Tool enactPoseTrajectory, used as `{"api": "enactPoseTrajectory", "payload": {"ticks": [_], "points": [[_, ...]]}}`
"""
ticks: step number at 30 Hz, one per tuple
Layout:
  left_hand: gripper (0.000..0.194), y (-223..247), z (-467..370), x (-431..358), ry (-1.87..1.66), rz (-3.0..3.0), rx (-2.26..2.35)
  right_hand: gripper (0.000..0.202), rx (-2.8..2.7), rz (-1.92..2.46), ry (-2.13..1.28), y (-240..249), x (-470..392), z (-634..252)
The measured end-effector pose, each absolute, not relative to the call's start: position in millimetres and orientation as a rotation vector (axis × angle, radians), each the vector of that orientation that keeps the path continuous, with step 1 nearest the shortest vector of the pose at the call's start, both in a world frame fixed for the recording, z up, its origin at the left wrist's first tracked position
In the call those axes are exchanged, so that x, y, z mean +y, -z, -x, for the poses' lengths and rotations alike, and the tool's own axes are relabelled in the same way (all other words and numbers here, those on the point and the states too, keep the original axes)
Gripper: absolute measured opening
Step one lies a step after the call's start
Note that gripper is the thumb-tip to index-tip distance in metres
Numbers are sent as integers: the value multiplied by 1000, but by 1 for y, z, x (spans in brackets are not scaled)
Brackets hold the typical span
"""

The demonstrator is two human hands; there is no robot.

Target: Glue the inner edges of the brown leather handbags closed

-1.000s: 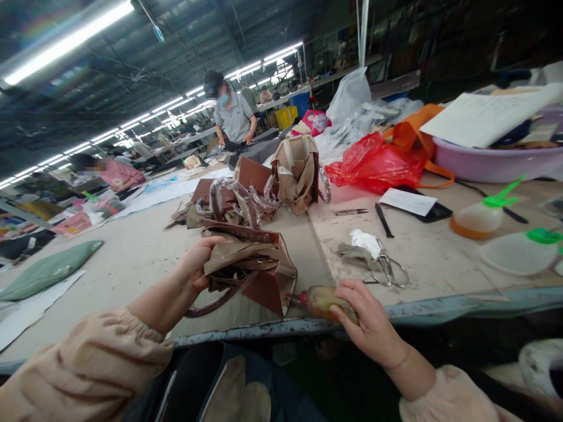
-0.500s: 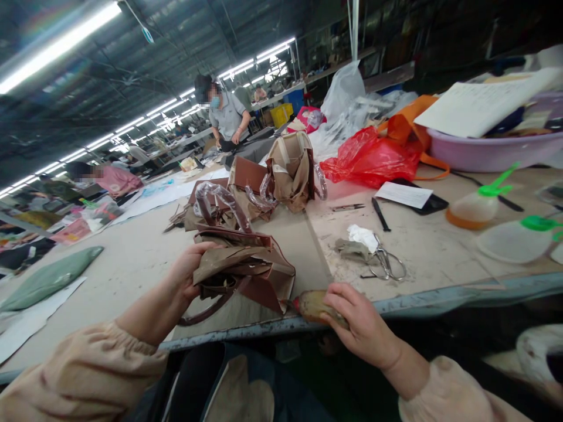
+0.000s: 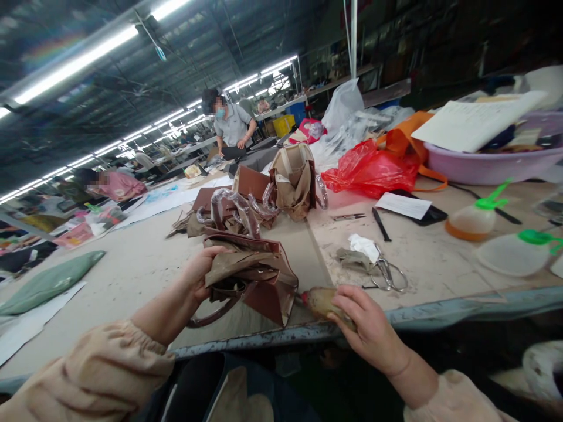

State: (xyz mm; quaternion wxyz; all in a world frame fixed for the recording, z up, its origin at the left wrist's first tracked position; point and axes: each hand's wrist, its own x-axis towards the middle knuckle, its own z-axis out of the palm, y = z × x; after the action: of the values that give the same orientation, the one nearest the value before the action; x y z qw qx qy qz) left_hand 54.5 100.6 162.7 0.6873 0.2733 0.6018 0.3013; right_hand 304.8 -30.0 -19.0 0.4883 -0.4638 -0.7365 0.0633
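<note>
The left hand grips the brown bag by its left side. The right hand squeezes a small bottle, its tip maybe touching the bag's corner.

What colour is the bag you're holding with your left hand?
The bag in the left hand is reddish brown, stuffed with tan paper; the head view shows it.

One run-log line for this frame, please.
left hand: grips brown bag | right hand: holds glue bottle, nozzle at bag | scissors: on table
</note>
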Motion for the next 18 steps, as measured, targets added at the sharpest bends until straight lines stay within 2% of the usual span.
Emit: {"api": "enactPoseTrajectory", "payload": {"ticks": [7, 18], "points": [[22, -156, -68, 116, -625, -747, 1381, 20, -1865, 1133, -10, 19, -25, -314], [19, -140, -82, 129, -650, -660, 1316, 17, -1831, 1168, -14, 23, -25, -316]]}}
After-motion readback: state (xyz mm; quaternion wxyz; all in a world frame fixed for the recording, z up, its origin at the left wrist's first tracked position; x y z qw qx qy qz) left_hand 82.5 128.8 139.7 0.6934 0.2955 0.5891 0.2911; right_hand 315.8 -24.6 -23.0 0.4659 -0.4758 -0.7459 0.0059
